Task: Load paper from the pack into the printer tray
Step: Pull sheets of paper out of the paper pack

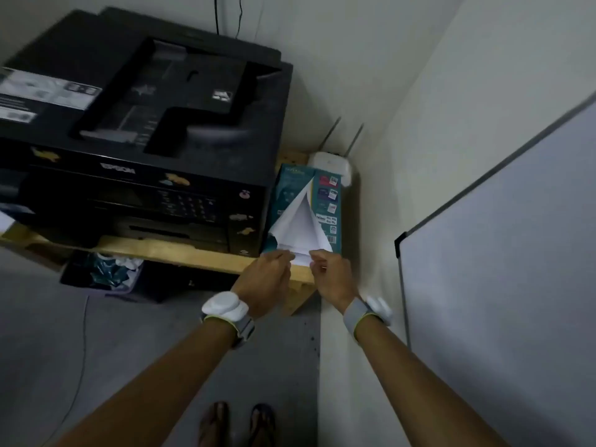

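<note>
A teal paper pack [290, 191] lies on the wooden shelf [180, 251] to the right of the black printer [138, 137]. Its wrapper is torn open at the near end, and white sheets [301, 221] show in the triangular gap. My left hand [266, 280] pinches the left torn flap at the pack's near edge. My right hand [330, 275] pinches the right flap beside it. Both wrists carry white bands. The printer's paper tray [174, 232] sits shut low on its front.
A white router [332, 164] with two antennas stands behind the pack in the corner. A whiteboard [503, 253] leans against the right wall. A dark bin [100, 272] with crumpled wrapping sits under the shelf. My feet show on the grey floor.
</note>
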Demonstrator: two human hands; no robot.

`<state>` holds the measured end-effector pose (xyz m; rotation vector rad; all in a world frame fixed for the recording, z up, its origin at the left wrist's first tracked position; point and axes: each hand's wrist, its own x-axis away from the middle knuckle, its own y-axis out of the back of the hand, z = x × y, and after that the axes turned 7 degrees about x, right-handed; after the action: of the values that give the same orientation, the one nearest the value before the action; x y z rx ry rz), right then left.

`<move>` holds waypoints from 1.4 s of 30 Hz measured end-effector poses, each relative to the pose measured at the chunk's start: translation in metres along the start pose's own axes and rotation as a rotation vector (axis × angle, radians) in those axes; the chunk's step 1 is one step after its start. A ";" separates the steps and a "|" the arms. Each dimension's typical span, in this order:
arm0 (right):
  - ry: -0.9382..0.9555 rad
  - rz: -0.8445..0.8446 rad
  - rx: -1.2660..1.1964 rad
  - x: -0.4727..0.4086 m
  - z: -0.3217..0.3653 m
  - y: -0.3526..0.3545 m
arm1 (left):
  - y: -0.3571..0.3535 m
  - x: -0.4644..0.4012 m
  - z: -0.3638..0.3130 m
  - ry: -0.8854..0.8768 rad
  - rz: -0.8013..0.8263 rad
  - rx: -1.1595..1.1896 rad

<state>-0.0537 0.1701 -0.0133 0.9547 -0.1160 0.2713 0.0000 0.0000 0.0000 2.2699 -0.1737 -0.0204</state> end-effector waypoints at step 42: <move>0.771 0.110 1.239 -0.146 -0.108 -0.043 | -0.127 -0.145 0.105 -0.034 -0.027 -0.235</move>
<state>-0.1838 0.2088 -0.1412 1.9882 0.8023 0.8406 -0.1359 0.0206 -0.1708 2.0384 -0.1504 -0.0897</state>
